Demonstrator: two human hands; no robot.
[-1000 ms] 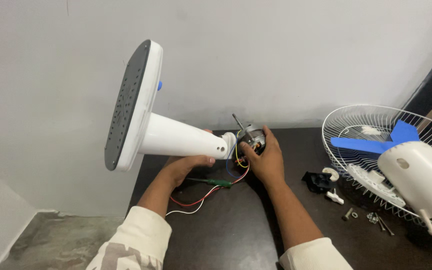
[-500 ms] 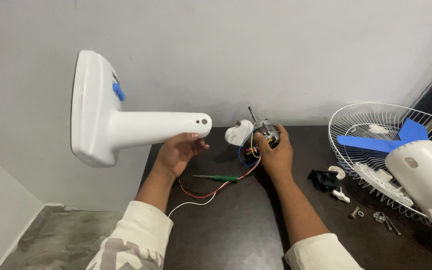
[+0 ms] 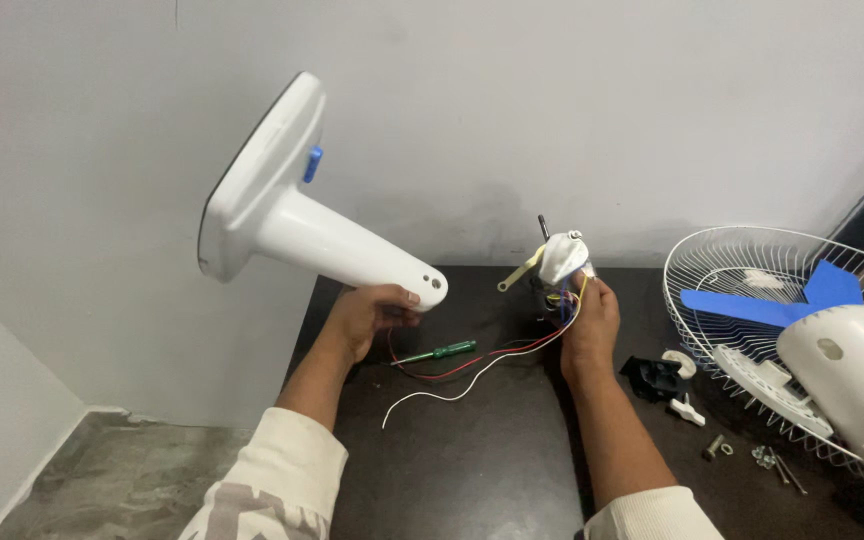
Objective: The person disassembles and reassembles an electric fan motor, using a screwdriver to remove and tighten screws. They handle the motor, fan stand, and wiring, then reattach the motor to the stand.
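The left hand (image 3: 370, 312) has its grip wrapped tight around the narrow end of the white fan stand (image 3: 297, 220), lifting it clear of the bench (image 3: 472, 450) with the wide base tilted up and away toward the wall. The right hand (image 3: 590, 325) has its grip pinched on the motor assembly (image 3: 562, 270), held upright just above the bench, shaft pointing up.

Progress, judged from the layout: the stand and motor are already separated, with only loose red and white wires (image 3: 472, 365) trailing between the two grips. A green screwdriver (image 3: 439, 351) lies between the hands, untouched. To the right of the right grip lie a black plastic part (image 3: 652, 377), small white fittings (image 3: 685, 408) and loose screws (image 3: 767, 458). Further right, well apart, sit the wire guard (image 3: 742, 260), blue blade (image 3: 752, 303) and white motor cover (image 3: 852, 370). Disassembly appears largely complete; the wiring still seems unresolved.
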